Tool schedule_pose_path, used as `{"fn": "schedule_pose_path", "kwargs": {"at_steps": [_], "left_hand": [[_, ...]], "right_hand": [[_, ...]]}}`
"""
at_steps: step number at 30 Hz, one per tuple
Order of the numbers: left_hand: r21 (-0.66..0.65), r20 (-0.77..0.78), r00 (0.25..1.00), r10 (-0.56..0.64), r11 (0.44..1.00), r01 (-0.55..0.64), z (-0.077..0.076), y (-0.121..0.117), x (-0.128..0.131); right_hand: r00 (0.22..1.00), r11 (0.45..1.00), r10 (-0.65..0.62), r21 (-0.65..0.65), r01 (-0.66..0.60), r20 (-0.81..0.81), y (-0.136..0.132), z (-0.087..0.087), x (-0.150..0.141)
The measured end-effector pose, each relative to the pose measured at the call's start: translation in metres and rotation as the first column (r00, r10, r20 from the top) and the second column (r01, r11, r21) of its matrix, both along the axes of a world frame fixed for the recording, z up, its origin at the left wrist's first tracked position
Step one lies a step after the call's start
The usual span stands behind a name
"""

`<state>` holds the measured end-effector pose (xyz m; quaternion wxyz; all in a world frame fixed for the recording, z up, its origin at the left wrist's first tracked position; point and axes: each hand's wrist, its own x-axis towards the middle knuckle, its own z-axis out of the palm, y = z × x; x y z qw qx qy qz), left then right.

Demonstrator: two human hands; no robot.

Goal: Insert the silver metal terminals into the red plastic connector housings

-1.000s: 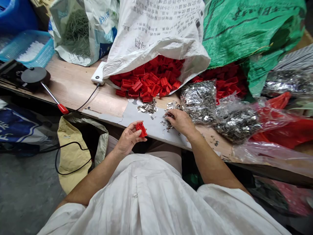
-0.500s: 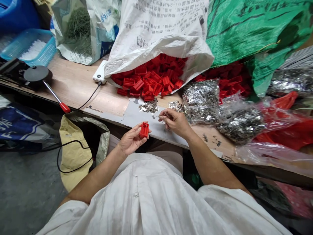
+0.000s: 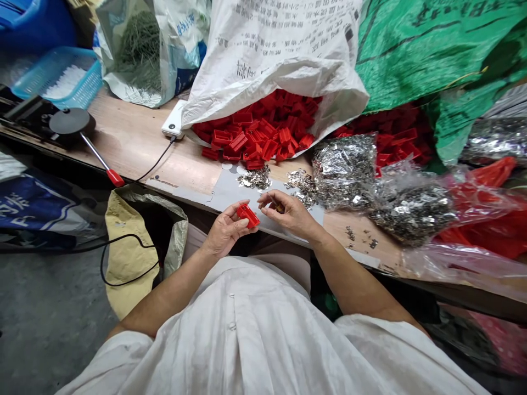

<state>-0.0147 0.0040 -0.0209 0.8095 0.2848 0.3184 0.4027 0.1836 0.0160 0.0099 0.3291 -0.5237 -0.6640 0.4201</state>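
Observation:
Between the thumb and fingers of my left hand (image 3: 226,229) is a small red plastic case (image 3: 248,216), tilted with its hollow side up. Just right of it, my right hand (image 3: 288,214) is closed in a pinch, its fingertips close to the case. Whatever the pinch holds is too small to make out. Beyond the hands, a pile of small shiny metal pieces (image 3: 255,178) lies on a grey sheet (image 3: 226,189). A second metal heap (image 3: 302,184) is to its right.
A white woven sack (image 3: 280,33) spills red cases (image 3: 251,137) onto the bench. Plastic bags of metal parts (image 3: 346,170) and a green sack (image 3: 432,44) stand right. At left are a lever tool with a red handle (image 3: 115,177), a white power bank (image 3: 173,119) and a blue basket (image 3: 82,90).
My right hand has come left, from over the metal pieces to beside the red case. My left hand has turned the case from upright to slanted.

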Motion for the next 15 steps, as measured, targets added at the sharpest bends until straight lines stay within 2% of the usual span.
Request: {"fn": "schedule_pose_path", "kwargs": {"at_steps": [2,4,8,12,15], "left_hand": [[0.183,-0.097,0.989,0.109,0.979,-0.090,-0.004,-0.001,0.001],[0.372,-0.196,0.957,0.215,0.919,-0.131,-0.008,-0.003,0.000],[0.668,-0.335,0.871,0.360,0.743,-0.050,-0.013,-0.005,-0.003],[0.823,-0.370,0.810,0.455,0.565,0.058,-0.008,-0.006,-0.005],[0.855,-0.372,0.787,0.493,0.511,0.085,-0.004,-0.006,-0.004]], "right_hand": [[0.999,0.998,0.015,-0.058,-0.017,-0.046,-0.001,0.000,0.000],[0.992,0.993,0.009,-0.114,-0.023,-0.124,-0.003,-0.001,0.000],[0.982,0.988,-0.038,-0.155,0.009,-0.187,-0.006,-0.003,-0.005],[0.976,0.986,-0.102,-0.151,0.074,-0.190,-0.009,-0.003,-0.012],[0.975,0.986,-0.128,-0.127,0.106,-0.183,-0.012,-0.003,-0.015]]}}
